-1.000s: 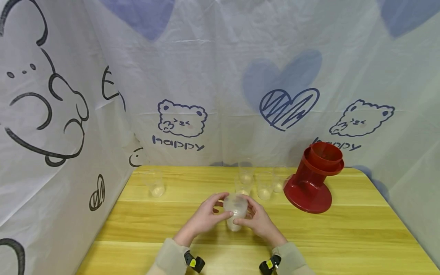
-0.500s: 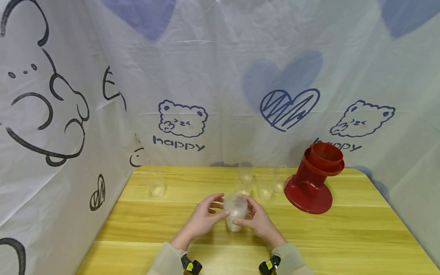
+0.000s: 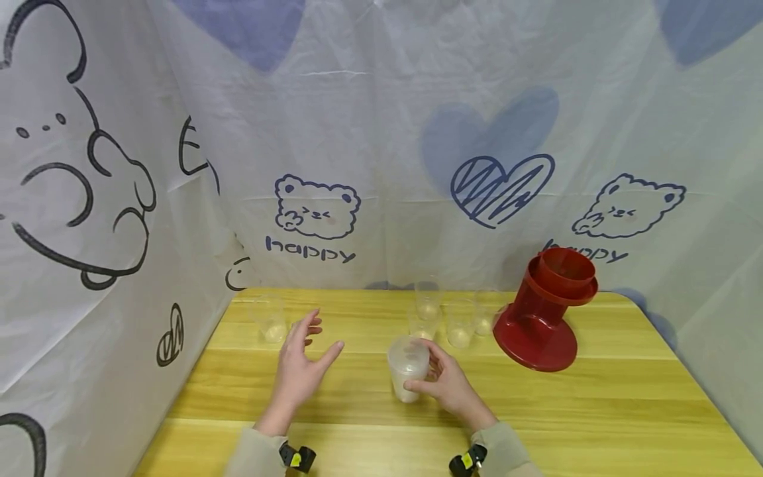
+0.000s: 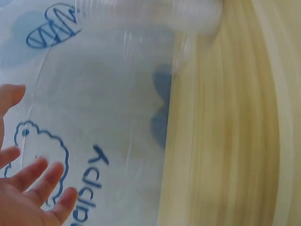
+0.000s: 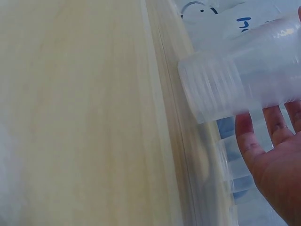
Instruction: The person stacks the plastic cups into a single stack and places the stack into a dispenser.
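Note:
A stack of clear plastic cups (image 3: pixel 408 361), milky where the layers overlap, stands upright on the wooden table (image 3: pixel 334 430) in front of me. My right hand (image 3: pixel 448 384) grips it from the right side, thumb in front and fingers behind. The right wrist view shows the fingers (image 5: pixel 277 123) against the wall of the ribbed cups (image 5: pixel 244 70). To the left of the stack, my left hand (image 3: pixel 300 368) is raised with thumb and fingers spread apart, holding nothing. It is nearest to a single clear cup (image 3: pixel 274 328) at the back left.
Several clear cups (image 3: pixel 459 331) stand close together behind the stack. Right of them is a red tube-shaped stand (image 3: pixel 539 331) with a wide round base and a collared open top. A white printed cloth (image 3: pixel 381 132) hangs behind the table and along its left side.
My left hand has let go of the stack and moved left, its fingers opening out. The right hand and the stack have stayed in place.

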A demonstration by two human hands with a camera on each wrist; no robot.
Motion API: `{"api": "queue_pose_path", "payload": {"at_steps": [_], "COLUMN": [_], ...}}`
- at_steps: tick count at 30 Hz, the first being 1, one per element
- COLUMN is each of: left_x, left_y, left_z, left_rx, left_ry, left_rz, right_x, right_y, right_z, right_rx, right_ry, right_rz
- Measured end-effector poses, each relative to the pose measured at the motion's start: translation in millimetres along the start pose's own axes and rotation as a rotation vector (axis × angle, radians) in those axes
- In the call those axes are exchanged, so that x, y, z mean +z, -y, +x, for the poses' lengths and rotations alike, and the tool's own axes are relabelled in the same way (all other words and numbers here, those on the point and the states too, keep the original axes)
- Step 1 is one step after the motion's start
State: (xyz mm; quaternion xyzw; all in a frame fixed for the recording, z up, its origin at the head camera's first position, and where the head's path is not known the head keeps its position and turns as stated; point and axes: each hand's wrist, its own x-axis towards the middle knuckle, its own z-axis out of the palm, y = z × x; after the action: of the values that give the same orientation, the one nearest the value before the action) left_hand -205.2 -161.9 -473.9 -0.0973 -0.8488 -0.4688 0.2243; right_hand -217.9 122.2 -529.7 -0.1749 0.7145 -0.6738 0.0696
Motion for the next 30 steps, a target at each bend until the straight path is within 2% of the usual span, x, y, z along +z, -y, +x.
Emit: {"api": "queue_pose_path", "payload": {"at_steps": [4, 7, 9, 14, 17, 22, 26, 30], "left_x": [-14.3, -22.9, -27.6, -37.0, -42.0, -48.8, -51.6, -52.6], "left_y": [9.7, 17.5, 23.0, 39.6, 49.7, 64.1, 76.7, 87.8], "left_z": [3.9, 7.5, 10.1, 16.3, 19.0, 23.4, 27.3, 31.1], "left_rx": [0.062, 0.084, 0.076, 0.009, -0.059, -0.192, -0.264, -0.316], "left_ry": [-0.131, -0.205, -0.244, -0.312, -0.308, -0.248, -0.214, -0.207], "left_rz": [0.033, 0.046, 0.061, 0.099, 0.114, 0.146, 0.149, 0.142], "right_x": [0, 0, 0, 0, 0, 0, 0, 0], "right_y": [0, 0, 0, 1, 1, 1, 1, 1], "right_z": [-0.1, -0.3, -0.3, -0.5, -0.5, -0.3, -0.1, 0.2], "right_rx": [-0.008, -0.005, -0.002, -0.001, 0.0, 0.003, -0.001, 0.008], "right_ry": [0.003, 0.003, 0.002, 0.002, 0.004, 0.006, 0.002, 0.004], "right_rz": [-0.001, -0.002, -0.003, -0.002, -0.003, -0.007, -0.015, -0.017]}}
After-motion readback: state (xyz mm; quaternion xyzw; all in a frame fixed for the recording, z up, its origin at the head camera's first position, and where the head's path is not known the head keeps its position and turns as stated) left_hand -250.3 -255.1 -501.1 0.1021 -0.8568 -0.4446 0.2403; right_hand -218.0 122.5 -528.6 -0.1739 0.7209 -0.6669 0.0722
